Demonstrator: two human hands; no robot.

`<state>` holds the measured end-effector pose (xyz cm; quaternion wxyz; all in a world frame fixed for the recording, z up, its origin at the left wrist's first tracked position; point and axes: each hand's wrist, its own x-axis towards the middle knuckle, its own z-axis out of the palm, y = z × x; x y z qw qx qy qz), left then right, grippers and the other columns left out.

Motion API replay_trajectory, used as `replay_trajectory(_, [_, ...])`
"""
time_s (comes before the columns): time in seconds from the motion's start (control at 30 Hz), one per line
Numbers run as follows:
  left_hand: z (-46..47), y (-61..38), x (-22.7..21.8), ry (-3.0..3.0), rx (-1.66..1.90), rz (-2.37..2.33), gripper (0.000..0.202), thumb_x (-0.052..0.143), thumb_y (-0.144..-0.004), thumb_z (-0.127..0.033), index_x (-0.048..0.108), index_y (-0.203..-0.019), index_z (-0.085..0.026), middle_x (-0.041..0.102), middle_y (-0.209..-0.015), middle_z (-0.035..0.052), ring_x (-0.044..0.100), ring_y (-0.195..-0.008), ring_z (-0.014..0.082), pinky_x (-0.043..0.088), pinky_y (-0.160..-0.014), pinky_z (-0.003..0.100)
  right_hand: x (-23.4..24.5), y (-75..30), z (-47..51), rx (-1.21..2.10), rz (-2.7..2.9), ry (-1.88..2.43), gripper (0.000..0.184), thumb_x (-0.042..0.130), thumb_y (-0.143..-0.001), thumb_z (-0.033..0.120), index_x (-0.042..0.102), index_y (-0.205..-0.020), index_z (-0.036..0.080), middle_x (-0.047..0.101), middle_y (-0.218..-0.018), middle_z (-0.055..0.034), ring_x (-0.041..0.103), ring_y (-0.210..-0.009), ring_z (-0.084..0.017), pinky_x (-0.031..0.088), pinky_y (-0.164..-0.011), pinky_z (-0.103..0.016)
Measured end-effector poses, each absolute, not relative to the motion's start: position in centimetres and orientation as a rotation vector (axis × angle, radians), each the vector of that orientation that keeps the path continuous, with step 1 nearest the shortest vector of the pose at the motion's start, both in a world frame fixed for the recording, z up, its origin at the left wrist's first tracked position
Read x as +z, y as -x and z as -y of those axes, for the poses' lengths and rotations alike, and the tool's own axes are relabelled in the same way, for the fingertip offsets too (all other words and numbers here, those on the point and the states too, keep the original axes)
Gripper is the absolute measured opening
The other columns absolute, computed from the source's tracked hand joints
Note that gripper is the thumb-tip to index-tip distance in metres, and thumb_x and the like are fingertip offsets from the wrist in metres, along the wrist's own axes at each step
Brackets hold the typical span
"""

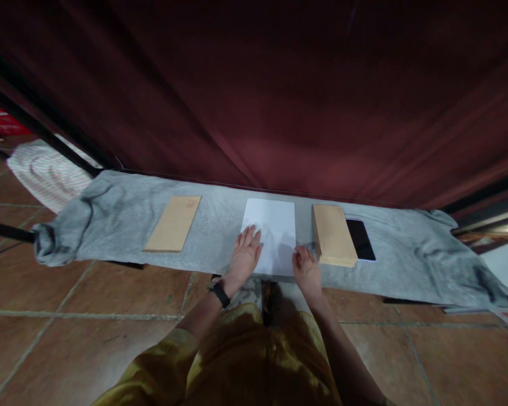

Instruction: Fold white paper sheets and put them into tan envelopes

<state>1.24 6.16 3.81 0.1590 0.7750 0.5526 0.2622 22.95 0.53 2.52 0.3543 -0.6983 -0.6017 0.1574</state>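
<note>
A white sheet of paper lies on a grey cloth that covers a low narrow table. My left hand rests flat on the sheet's near left part, fingers stretched out. My right hand sits at the sheet's near right corner with its fingers curled; whether it pinches the corner is hidden. A stack of brown envelopes stands just right of that hand. A single brown envelope lies apart to the left.
A dark phone lies screen-up right of the envelope stack. A dark red curtain hangs behind the table. The floor is brown tile. A striped cloth lies at the far left.
</note>
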Motion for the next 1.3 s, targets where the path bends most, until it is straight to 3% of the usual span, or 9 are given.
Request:
replay_trajectory(0.13, [-6.3,-3.8,3.2,-2.384,0.568,-1.442,0.048,0.046,-0.099,-0.025,0.051,-0.147,-0.02,0.043,-0.161,0.0111,0.026,-0.155,0.0292,0.017,-0.127,0.054,2.3,-21.6,-2.5,0.36,1.82,1.676,0.041,0.037,-0.102,0.026,0.061,-0.134,0.017,0.063,-0.139,-0.014,0.055,-0.132,-0.026,0.043,-0.112,-0.047])
replay_trajectory(0.27, [-6.6,-4.8,2.8,-2.441,0.478,-1.378,0.049,0.042,-0.101,-0.028,0.051,-0.148,-0.018,0.046,-0.159,0.013,0.029,-0.154,0.0303,0.015,-0.127,0.056,1.5,-20.8,-4.1,0.328,1.942,1.673,0.045,0.036,-0.105,0.03,0.057,-0.142,0.017,0.053,-0.153,-0.0121,0.041,-0.146,-0.026,0.035,-0.119,-0.049])
replay_trajectory(0.57, [-7.3,-3.4,2.0,-2.449,0.401,-1.49,0.051,0.046,-0.102,-0.037,0.048,-0.151,-0.024,0.044,-0.161,0.0087,0.027,-0.155,0.0309,0.014,-0.127,0.058,-0.1,-21.3,-5.3,0.162,2.065,1.743,0.047,0.037,-0.106,0.032,0.053,-0.148,0.017,0.047,-0.157,-0.0122,0.038,-0.148,-0.029,0.027,-0.122,-0.051])
replay_trajectory(0.83, [-7.3,-0.3,1.9,-2.479,0.279,-1.756,0.062,0.037,-0.104,-0.046,0.042,-0.154,-0.009,0.038,-0.162,0.0172,0.03,-0.153,0.0325,0.023,-0.125,0.053,-1.0,-22.6,-5.1,-0.051,2.012,1.81,0.049,0.034,-0.106,0.032,0.052,-0.148,0.014,0.05,-0.155,-0.0148,0.042,-0.144,-0.029,0.031,-0.118,-0.049])
replay_trajectory(1.03, [-7.7,1.2,1.6,-2.33,0.42,-1.801,0.059,0.045,-0.102,-0.039,0.045,-0.149,-0.004,0.04,-0.16,0.0238,0.038,-0.148,0.0348,0.033,-0.12,0.049,-1.4,-22.8,-5.1,-0.027,1.968,1.802,0.048,0.034,-0.105,0.033,0.052,-0.147,0.016,0.05,-0.155,-0.0144,0.041,-0.144,-0.029,0.033,-0.118,-0.05])
replay_trajectory(1.17, [-8.8,1.3,1.6,-2.155,0.583,-1.804,0.052,0.053,-0.095,-0.025,0.051,-0.145,-0.01,0.047,-0.155,0.0204,0.048,-0.14,0.0326,0.038,-0.117,0.047,-1.7,-22.8,-5.1,-0.028,1.873,1.823,0.048,0.034,-0.105,0.033,0.052,-0.145,0.013,0.05,-0.154,-0.0168,0.041,-0.143,-0.03,0.036,-0.115,-0.051])
replay_trajectory(1.3, [-10.4,1.3,2.2,-1.897,0.783,-1.801,0.048,0.06,-0.087,-0.019,0.06,-0.135,-0.016,0.063,-0.135,0.0148,0.059,-0.125,0.0283,0.044,-0.111,0.042,-2.0,-23.0,-5.1,-0.016,1.851,1.796,0.047,0.035,-0.104,0.032,0.052,-0.144,0.013,0.052,-0.151,-0.0176,0.043,-0.142,-0.029,0.036,-0.115,-0.051])
